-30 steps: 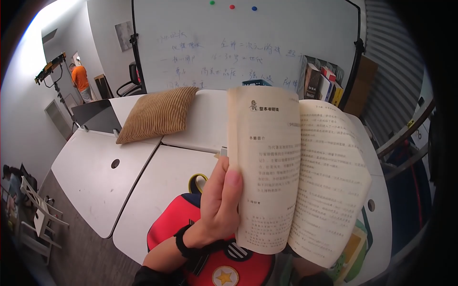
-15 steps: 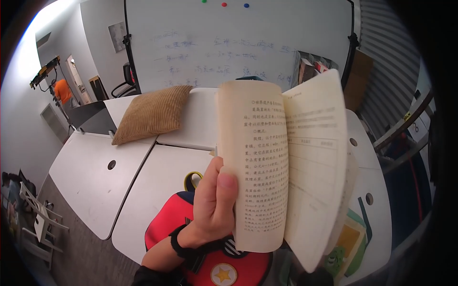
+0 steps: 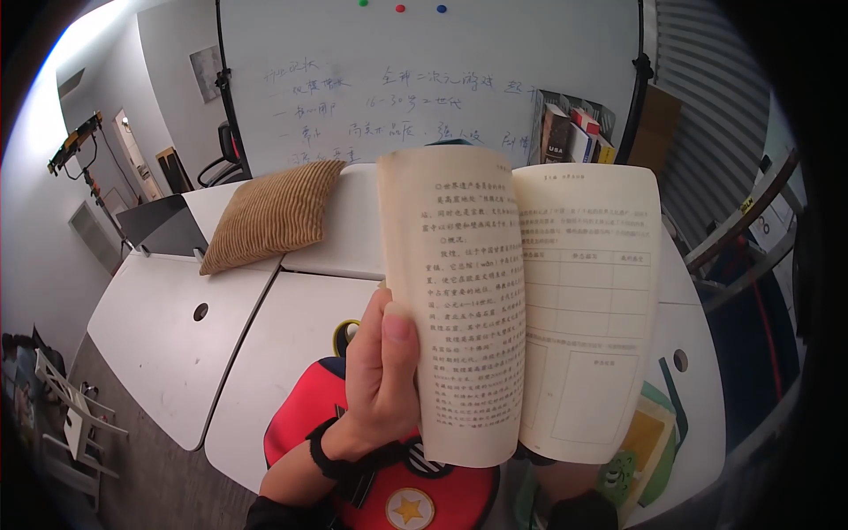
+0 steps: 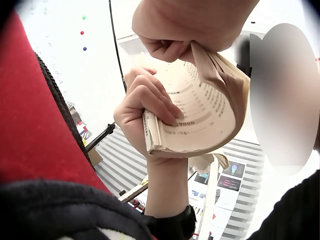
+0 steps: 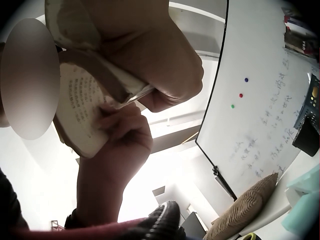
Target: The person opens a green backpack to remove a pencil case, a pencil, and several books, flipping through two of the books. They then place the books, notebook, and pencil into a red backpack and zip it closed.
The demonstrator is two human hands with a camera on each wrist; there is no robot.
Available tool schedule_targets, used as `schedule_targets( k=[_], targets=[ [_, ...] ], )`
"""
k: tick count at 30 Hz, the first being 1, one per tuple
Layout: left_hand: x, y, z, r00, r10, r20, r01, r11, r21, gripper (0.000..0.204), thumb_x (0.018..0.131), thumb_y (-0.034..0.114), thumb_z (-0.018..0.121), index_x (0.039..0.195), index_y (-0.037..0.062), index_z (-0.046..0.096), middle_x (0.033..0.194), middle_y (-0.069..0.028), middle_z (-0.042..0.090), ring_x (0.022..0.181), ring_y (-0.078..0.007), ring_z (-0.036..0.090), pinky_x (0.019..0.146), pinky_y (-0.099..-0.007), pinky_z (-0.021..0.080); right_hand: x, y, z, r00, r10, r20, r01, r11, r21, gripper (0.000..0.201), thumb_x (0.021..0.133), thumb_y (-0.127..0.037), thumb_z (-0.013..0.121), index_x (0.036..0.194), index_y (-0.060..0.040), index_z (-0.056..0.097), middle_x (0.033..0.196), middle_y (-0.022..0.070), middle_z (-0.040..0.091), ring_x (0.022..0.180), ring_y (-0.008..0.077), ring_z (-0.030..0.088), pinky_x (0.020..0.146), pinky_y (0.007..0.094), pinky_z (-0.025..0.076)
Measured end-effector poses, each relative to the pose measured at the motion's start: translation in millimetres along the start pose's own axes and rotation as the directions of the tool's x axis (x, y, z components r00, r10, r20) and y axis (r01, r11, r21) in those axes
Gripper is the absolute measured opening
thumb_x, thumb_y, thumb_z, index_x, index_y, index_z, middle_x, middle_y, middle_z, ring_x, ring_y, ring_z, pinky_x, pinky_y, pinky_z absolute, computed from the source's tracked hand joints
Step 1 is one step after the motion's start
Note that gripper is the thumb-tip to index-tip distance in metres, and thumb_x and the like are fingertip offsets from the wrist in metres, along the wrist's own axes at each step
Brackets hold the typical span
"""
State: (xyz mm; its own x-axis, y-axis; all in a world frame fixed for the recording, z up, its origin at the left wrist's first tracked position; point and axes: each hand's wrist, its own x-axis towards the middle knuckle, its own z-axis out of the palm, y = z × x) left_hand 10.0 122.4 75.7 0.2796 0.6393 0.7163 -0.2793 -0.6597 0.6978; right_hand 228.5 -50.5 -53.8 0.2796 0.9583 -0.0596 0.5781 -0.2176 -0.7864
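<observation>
An open paperback book (image 3: pixel 468 309) stands upright before me in the head view. Printed text fills its curved left page, and a table with boxes is on the right page. My left hand (image 3: pixel 386 371) grips the left edge, thumb on the page. Most of my right hand is hidden behind the book in that view; only the forearm shows below. In the left wrist view my right hand (image 4: pixel 142 107) holds the other half, fingers curled over its edge onto the printed pages. A red bag (image 3: pixel 305 411) with a star patch sits under my left forearm.
A brown corduroy cushion (image 3: pixel 269 216) lies on the white tables (image 3: pixel 274 353). Behind stands a whiteboard (image 3: pixel 397 44) with handwriting and magnets, with a rack of books (image 3: pixel 574 132) at its right. Green and yellow items (image 3: pixel 649 442) lie at the right, near a table hole (image 3: pixel 680 360).
A leaf of the book, half lifted at an angle half a second ago, now lies open on the right. Different pages show than a second ago. The book and left hand sit slightly further left in view.
</observation>
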Motion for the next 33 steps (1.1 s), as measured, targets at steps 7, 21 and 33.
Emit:
schedule_targets(
  k=[7,21,33],
  targets=[
    [0,1,1,1.000,-0.013,-0.006,0.013,0.999,-0.033,0.041,0.111,0.033,0.026,0.115,0.0008,0.051,0.100,-0.0025,0.056,0.086,-0.0052,0.053,0.076,-0.0203,0.044,-2,5,2,0.997,0.072,-0.033,-0.074,0.995,-0.061,0.056,0.087,-0.046,0.069,0.129,-0.0101,0.063,0.124,0.0180,0.067,0.117,0.0356,0.062,0.092,0.0406,0.051],
    [-1,-1,3,0.999,-0.012,-0.031,0.011,1.000,-0.019,0.041,0.111,0.032,0.027,0.114,0.0005,0.051,0.099,-0.0020,0.056,0.085,-0.0052,0.053,0.075,-0.0200,0.044,-2,12,7,0.994,0.017,-0.110,-0.022,0.999,-0.049,0.055,0.087,-0.043,0.068,0.127,-0.0068,0.061,0.120,0.0204,0.067,0.114,0.0369,0.061,0.091,0.0419,0.050],
    [-1,0,3,1.000,-0.003,-0.025,0.002,1.000,-0.009,0.041,0.111,0.032,0.026,0.114,0.0008,0.052,0.101,-0.0019,0.054,0.088,-0.0055,0.051,0.078,-0.0210,0.043,8,1,5,0.990,-0.016,-0.141,0.015,1.000,-0.007,0.052,0.089,-0.042,0.066,0.126,-0.0054,0.061,0.118,0.0192,0.066,0.112,0.0341,0.061,0.091,0.0405,0.050]
  ],
)
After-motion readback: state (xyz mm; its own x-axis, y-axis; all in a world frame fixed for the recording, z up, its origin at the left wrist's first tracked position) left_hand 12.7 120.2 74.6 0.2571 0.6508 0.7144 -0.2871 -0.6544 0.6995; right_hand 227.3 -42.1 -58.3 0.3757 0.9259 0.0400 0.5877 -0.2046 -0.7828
